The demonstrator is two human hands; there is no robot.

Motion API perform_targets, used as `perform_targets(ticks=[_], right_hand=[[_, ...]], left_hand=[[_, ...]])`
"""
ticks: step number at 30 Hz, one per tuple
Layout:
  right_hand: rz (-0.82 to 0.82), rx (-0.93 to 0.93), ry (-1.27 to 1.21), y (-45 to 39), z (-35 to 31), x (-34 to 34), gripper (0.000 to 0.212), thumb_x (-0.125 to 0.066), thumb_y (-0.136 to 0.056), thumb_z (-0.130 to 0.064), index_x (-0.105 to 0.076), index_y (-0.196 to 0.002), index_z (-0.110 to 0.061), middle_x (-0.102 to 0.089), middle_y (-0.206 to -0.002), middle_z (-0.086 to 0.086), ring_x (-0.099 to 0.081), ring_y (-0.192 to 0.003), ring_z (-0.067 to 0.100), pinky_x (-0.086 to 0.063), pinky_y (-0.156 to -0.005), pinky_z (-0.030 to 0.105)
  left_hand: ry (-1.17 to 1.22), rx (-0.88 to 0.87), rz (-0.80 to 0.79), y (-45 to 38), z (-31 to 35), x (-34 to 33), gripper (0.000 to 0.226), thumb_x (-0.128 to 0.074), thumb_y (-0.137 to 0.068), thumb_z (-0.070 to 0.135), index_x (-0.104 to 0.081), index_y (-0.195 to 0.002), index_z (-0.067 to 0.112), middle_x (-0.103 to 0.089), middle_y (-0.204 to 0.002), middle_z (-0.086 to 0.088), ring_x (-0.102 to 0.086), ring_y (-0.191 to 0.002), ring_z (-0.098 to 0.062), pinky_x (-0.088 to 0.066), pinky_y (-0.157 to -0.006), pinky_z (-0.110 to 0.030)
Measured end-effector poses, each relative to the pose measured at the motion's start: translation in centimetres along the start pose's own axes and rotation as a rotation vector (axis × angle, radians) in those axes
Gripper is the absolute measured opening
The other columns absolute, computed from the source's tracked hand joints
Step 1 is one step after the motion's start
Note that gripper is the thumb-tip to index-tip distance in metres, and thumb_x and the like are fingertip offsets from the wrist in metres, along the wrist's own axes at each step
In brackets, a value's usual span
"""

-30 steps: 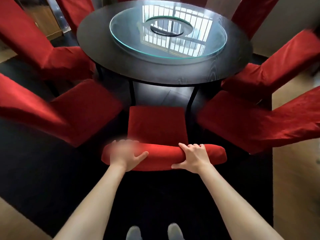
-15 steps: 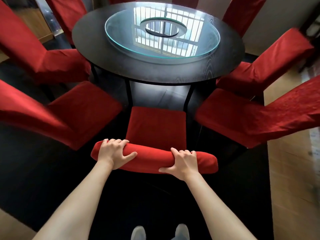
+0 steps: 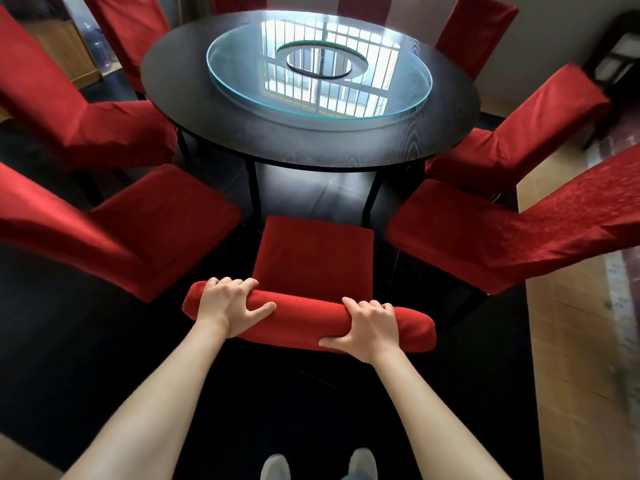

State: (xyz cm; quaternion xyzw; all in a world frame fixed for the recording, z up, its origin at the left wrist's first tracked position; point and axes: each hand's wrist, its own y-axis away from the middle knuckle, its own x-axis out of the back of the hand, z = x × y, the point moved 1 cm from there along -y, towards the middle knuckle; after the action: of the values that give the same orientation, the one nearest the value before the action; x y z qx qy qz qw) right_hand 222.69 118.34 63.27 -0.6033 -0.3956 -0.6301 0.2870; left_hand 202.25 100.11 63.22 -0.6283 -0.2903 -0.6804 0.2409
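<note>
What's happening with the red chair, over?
Left hand and right hand grip the chair back. Seat points at the round table. Neighbour chairs crowd both sides.

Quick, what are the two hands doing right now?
Left hand: closed, grip on the chair back.
Right hand: closed, grip on the same chair back.

No text, label, brand, number or sign can be read. The pale patterned strip [image 3: 620,292] on the floor, right of the surface [image 3: 311,143], is too blurred to tell whether it carries writing. The bottles [image 3: 98,46] far to the left of the surface are too small to show any label.
</note>
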Motion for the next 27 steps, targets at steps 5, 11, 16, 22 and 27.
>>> perform_targets(ticks=[5, 11, 16, 22, 27], right_hand=[[0.038, 0.043, 0.024, 0.3, 0.5, -0.2, 0.115, -0.042, -0.055, -0.093, -0.040, -0.144, -0.021, -0.066, -0.114, -0.002, -0.059, -0.106, 0.021, -0.037, -0.092, 0.036], [0.034, 0.023, 0.042, 0.3, 0.3, -0.2, 0.114, -0.042, -0.055, -0.094, -0.041, -0.142, -0.021, -0.066, -0.113, -0.002, -0.059, -0.105, 0.020, -0.038, -0.091, 0.035], [0.037, 0.029, 0.040, 0.2, 0.5, -0.1, 0.112, -0.039, -0.054, -0.095, -0.043, -0.140, -0.023, -0.064, -0.117, -0.004, -0.058, -0.107, 0.020, -0.038, -0.093, 0.036], [0.068, 0.043, 0.047, 0.2, 0.6, -0.3, 0.119, -0.036, -0.053, -0.095, -0.033, -0.148, -0.023, -0.066, -0.116, -0.004, -0.059, -0.106, 0.019, -0.039, -0.093, 0.035], [0.067, 0.055, 0.054, 0.3, 0.9, -0.2, 0.121, -0.039, -0.054, -0.095, -0.029, -0.150, -0.021, -0.066, -0.116, -0.004, -0.059, -0.106, 0.017, -0.040, -0.093, 0.034]], left_hand=[[0.009, 0.000, 0.031, 0.9, 0.2, -0.5, 0.098, -0.006, -0.061, 0.084, -0.057, -0.127, 0.032, -0.069, -0.109, 0.006, -0.058, -0.105, -0.017, -0.033, -0.095, -0.037], [0.030, 0.009, 0.044, 1.1, 0.1, -0.7, 0.097, -0.008, -0.062, 0.085, -0.057, -0.127, 0.031, -0.069, -0.109, 0.005, -0.058, -0.104, -0.018, -0.033, -0.093, -0.036], [0.018, -0.002, 0.038, 1.0, 0.2, -0.4, 0.099, -0.006, -0.062, 0.085, -0.055, -0.129, 0.032, -0.068, -0.111, 0.007, -0.057, -0.106, -0.016, -0.032, -0.093, -0.035], [0.026, -0.008, 0.035, 1.2, 0.3, -0.3, 0.099, -0.004, -0.062, 0.085, -0.051, -0.132, 0.033, -0.068, -0.110, 0.008, -0.057, -0.106, -0.016, -0.031, -0.096, -0.035], [0.049, -0.003, 0.035, 1.7, 0.6, -0.1, 0.100, -0.005, -0.061, 0.085, -0.052, -0.133, 0.032, -0.069, -0.109, 0.006, -0.057, -0.105, -0.017, -0.031, -0.096, -0.035]])
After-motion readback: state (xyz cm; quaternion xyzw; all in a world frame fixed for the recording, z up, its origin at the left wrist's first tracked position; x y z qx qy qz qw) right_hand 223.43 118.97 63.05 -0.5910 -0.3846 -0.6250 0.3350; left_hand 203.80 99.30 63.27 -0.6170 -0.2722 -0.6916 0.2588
